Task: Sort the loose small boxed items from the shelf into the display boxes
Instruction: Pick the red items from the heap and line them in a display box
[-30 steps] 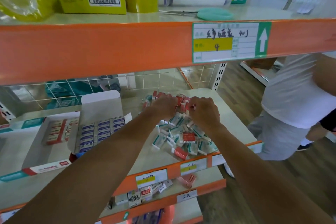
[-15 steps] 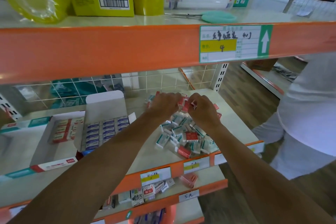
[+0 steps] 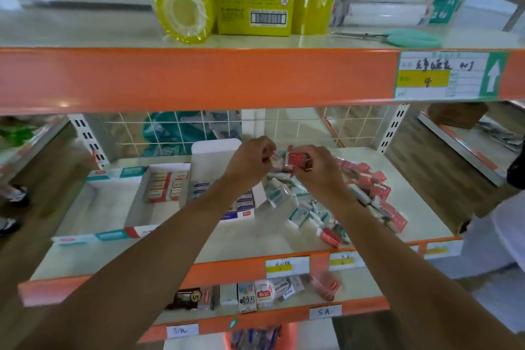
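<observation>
Right hand (image 3: 315, 170) grips a few red boxes (image 3: 297, 158) over the pile (image 3: 312, 210) in the middle of the shelf (image 3: 250, 241). Left hand (image 3: 250, 163) pinches at the same bunch. Grip looks sloppy, so one could easily drop back into the pile. Or it lands in the wrong one of the display boxes (image 3: 163, 187) towards the left edge.

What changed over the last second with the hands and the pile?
Both hands rose off the pile of loose boxes. The right hand now grips a few red boxes clear of the pile; the left hand pinches a small box beside them. The pile, the shelf and the two partly filled display boxes stayed put.
</observation>
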Available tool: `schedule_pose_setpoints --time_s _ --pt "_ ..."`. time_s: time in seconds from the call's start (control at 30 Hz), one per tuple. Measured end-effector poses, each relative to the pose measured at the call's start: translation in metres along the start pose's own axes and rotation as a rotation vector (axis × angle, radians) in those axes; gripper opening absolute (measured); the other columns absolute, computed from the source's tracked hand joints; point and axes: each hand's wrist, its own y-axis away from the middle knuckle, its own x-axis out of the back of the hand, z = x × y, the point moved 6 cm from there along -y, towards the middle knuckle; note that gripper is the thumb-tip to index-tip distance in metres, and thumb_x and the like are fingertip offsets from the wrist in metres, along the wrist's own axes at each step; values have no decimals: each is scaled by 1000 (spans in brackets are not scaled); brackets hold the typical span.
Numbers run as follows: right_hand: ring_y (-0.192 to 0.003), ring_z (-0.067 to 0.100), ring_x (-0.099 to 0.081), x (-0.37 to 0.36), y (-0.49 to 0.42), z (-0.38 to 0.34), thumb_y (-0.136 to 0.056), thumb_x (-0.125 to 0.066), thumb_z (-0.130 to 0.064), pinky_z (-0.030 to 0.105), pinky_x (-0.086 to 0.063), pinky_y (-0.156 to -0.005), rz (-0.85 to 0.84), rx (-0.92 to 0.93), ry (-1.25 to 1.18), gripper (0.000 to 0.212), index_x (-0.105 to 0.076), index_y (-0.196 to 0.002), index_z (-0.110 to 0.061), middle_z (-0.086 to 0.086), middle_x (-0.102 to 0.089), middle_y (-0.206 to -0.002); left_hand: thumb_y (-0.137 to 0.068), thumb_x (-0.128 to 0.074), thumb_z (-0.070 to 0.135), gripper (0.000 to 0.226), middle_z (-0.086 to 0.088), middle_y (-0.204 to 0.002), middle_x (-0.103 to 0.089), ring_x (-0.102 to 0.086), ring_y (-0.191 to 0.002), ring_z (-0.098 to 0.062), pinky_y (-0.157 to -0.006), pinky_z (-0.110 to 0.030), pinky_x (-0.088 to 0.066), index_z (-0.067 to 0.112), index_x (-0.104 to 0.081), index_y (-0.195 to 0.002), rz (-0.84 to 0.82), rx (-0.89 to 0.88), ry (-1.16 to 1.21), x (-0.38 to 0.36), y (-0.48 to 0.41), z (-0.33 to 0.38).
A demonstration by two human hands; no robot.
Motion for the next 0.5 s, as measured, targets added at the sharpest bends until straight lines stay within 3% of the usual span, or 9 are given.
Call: schedule_pose_setpoints --time_s 0.07,0.17,0.27,0.37,0.43,0.5 --pt "-93 19 -56 -7 -1 -9 -82 -72 -11 21 -41 -79 8 17 -31 30 -65 -111 -17 4 -55 -100 -82 -62 4 25 -2 -100 -65 -62 -86 -16 -73 -23 -49 12 -61 -106 5 47 33 12 7 -10" --pt "-87 13 -56 -16 -3 -25 -83 -73 -15 12 -40 -72 1 35 -57 29 -66 -111 -13 -1 -58 -97 -82 -65 9 24 3 -96 -62 -58 -83 -13 -68 -18 -41 14 -62 -106 31 88 42 28 15 -23" --pt "-80 10 -61 -25 -4 -35 -85 -72 -15 7 -47 -71 13 37 -122 24 -66 -106 -6 3 -66 -95 -84 -64 8 19 1 -94 -65 -66 -79 -16 -69 -24 -53 19 -60 -99 70 147 121 42 23 -37" --pt "-83 14 -67 -38 -6 -43 -89 -66 -18 25 -56 -79 -31 15 -188 18 -66 -103 -7 5 -70 -93 -87 -62 4 19 -2 -91 -67 -70 -70 -18 -67 -33 -60 20 -58 -97 85 228 246 53 30 -49" --pt "-81 18 -69 -46 -7 -48 -92 -63 -21 40 -58 -79 -46 -12 -221 13 -66 -99 -10 4 -70 -89 -88 -61 4 19 -4 -93 -66 -70 -70 -18 -65 -30 -60 18 -58 -99 84 263 297 59 35 -54" --pt "-76 17 -70 -53 -8 -54 -94 -59 -26 44 -58 -74 -60 -30 -215 12 -63 -93 -14 3 -70 -84 -88 -60 5 18 -5 -97 -65 -70 -71 -17 -63 -25 -59 17 -59 -102 80 290 306 65 39 -60"
